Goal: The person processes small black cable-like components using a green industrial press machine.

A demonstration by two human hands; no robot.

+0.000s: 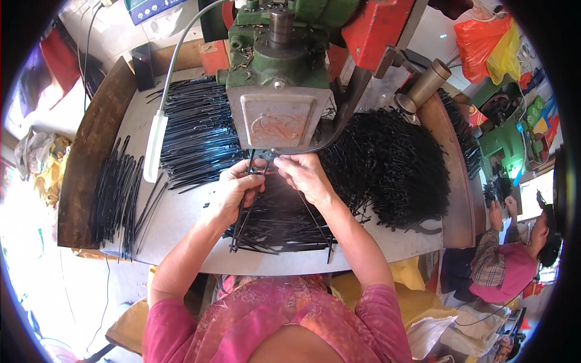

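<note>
Two black rods (245, 209) between left fingers (254, 176)

Grey worktable (181, 218) under black rod piles (387, 169)

A blue-and-white label plate (148, 8) is seen at the top edge; orange and yellow plastic bags (487, 47) are hung upper right.

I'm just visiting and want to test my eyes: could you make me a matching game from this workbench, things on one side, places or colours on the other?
Things:
1. machine head
2. tangled black heap
3. neat rod bundle
4. plastic bags

Descriptions:
A. far left of the table
B. green, above the hands
C. red and yellow, upper right
D. right of the right hand

Pairs: 1-B, 2-D, 3-A, 4-C
</note>
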